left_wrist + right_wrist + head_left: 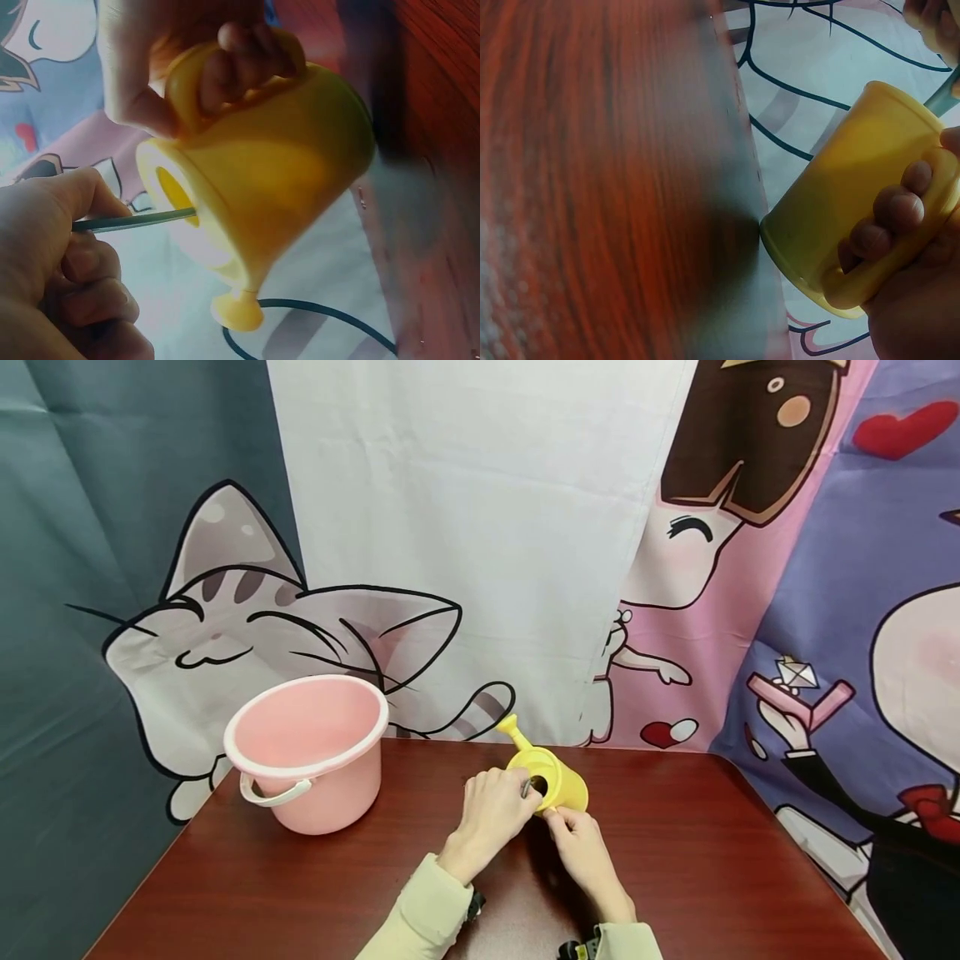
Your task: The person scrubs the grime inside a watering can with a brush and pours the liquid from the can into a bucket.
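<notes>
In the head view a small yellow watering can is tilted over the table, its spout pointing to the far left. My right hand grips the can's handle, its fingers curled through the loop in the right wrist view. With my left hand I pinch a thin grey-green stick, whose far end goes into the can's top opening. That end is hidden inside, so its kind cannot be told. Whether the can's base touches the table is unclear.
A pink bucket with a white handle stands at the left on the reddish-brown table. Behind the table hangs a printed cloth with cartoon figures.
</notes>
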`<action>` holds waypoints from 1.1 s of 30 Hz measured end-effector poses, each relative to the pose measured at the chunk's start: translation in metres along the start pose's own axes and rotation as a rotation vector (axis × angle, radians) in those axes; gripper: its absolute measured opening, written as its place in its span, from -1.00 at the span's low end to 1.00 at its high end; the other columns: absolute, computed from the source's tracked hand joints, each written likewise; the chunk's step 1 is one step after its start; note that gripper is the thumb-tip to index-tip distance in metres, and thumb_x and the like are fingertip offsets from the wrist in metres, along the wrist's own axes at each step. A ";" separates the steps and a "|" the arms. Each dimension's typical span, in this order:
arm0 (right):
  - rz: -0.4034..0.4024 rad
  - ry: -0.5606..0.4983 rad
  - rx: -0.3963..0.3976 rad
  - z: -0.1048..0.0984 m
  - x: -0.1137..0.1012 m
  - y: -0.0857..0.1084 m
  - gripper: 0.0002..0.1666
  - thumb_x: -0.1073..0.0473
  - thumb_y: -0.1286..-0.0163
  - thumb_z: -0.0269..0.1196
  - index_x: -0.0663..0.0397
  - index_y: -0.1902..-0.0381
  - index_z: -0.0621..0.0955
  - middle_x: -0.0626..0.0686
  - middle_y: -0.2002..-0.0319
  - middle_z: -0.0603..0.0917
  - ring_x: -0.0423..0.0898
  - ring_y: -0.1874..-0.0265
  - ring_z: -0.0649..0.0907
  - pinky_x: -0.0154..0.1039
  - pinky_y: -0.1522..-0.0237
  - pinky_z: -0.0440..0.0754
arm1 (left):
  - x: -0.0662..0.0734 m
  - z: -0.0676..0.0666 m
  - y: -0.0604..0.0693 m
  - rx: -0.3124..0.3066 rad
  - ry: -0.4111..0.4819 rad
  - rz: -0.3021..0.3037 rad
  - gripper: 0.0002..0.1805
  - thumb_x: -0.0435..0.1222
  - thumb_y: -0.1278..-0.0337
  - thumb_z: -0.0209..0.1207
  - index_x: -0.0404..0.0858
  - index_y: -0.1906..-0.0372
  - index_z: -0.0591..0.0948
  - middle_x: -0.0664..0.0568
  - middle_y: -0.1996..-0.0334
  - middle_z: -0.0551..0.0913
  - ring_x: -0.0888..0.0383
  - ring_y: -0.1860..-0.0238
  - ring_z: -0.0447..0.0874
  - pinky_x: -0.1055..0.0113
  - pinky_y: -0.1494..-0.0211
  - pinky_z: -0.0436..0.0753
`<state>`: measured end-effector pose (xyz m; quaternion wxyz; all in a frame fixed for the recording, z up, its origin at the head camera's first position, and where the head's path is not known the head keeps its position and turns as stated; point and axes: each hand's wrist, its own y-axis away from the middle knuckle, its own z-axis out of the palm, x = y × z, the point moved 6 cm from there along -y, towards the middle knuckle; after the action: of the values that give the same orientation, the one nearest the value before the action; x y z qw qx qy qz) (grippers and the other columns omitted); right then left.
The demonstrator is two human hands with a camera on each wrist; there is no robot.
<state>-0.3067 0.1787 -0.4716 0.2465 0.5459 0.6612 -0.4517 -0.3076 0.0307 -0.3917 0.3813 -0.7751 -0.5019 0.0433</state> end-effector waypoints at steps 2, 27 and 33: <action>0.002 0.000 0.000 0.000 0.001 0.000 -0.48 0.18 -0.39 0.19 -0.03 0.78 0.32 -0.18 0.74 0.25 -0.25 0.70 0.26 -0.33 0.60 0.23 | 0.005 -0.003 0.000 0.006 0.003 0.031 -0.61 -0.24 0.23 0.23 0.00 0.78 0.22 0.23 0.80 0.04 0.21 0.74 0.06 0.35 0.70 0.12; -0.005 -0.008 0.011 0.000 0.003 -0.001 -0.49 0.23 -0.36 0.18 -0.02 0.79 0.32 -0.16 0.75 0.28 -0.26 0.71 0.28 -0.35 0.60 0.22 | 0.015 0.001 0.004 -0.048 0.015 0.183 -0.55 -0.25 0.11 0.26 -0.02 0.76 0.19 0.26 0.75 -0.02 0.27 0.70 -0.01 0.42 0.69 0.05; -0.013 -0.006 0.018 -0.001 0.000 0.000 -0.45 0.16 -0.38 0.21 -0.03 0.79 0.29 -0.19 0.74 0.24 -0.27 0.71 0.26 -0.34 0.62 0.23 | 0.000 0.015 0.003 -0.114 0.133 0.062 -0.55 -0.30 0.06 0.20 -0.03 0.76 0.17 0.28 0.77 -0.03 0.30 0.69 -0.05 0.43 0.66 0.05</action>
<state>-0.3062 0.1801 -0.4714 0.2407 0.5422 0.6600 -0.4609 -0.3122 0.0380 -0.4041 0.3675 -0.8120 -0.4528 -0.0249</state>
